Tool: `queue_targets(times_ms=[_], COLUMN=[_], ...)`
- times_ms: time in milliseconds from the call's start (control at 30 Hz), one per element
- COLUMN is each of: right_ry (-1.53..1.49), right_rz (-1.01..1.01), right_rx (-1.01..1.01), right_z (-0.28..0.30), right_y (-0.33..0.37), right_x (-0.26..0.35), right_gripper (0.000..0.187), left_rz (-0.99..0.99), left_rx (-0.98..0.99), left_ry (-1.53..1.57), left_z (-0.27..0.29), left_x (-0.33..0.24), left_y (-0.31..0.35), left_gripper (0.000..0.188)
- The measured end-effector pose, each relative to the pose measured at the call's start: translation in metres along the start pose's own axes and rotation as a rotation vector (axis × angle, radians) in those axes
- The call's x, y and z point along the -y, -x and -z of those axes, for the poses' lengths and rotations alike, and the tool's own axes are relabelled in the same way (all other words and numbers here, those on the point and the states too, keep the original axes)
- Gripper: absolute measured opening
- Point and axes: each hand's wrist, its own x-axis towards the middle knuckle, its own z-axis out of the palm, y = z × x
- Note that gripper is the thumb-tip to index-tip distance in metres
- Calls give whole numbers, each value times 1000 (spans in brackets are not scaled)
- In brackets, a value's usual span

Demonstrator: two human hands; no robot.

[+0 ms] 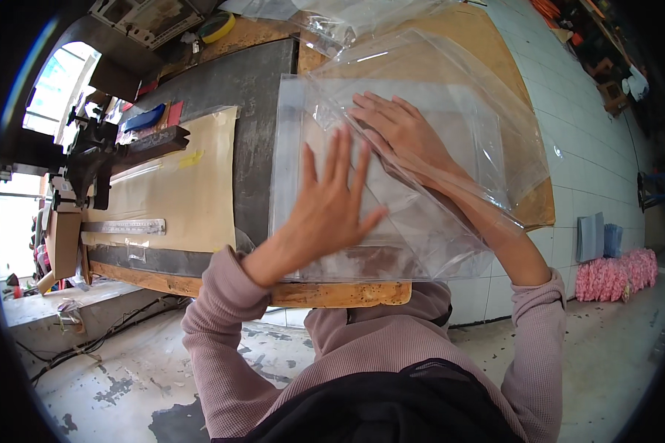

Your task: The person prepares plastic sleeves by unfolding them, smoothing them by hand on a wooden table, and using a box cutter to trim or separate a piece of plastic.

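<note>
While the left hand (328, 203) splays, the right hand (412, 140) touches clear film (458, 85).

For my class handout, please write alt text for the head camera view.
A person's left hand, spread open, and right hand, farther forward, are at large, clear plastic sheets on a wooden-edged table. To the left, a ruler lies on a brown sheet.

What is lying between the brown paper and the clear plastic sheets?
The head view shows a strip of dark work surface between the brown paper and the plastic sheets.
</note>
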Motion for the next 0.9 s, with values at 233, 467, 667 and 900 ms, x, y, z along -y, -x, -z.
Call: queue_targets(times_ms=[233, 467, 667, 900], right_ry=[84, 186, 108, 16], right_rz=[7, 61, 29, 15], right_rx=[5, -28, 54, 106], right_z=[-4, -9, 4, 5], right_y=[1, -2, -20, -30], right_x=[0, 2, 0, -6], right_gripper=[35, 33, 33, 32], left_rz=[-533, -753, -753, -742], left_rx=[124, 64, 147, 137], left_ry=[314, 396, 303, 401], left_z=[12, -5, 3, 3], left_x=[-55, -48, -50, -43], left_y=[19, -12, -15, -12], left_gripper=[65, 61, 68, 71])
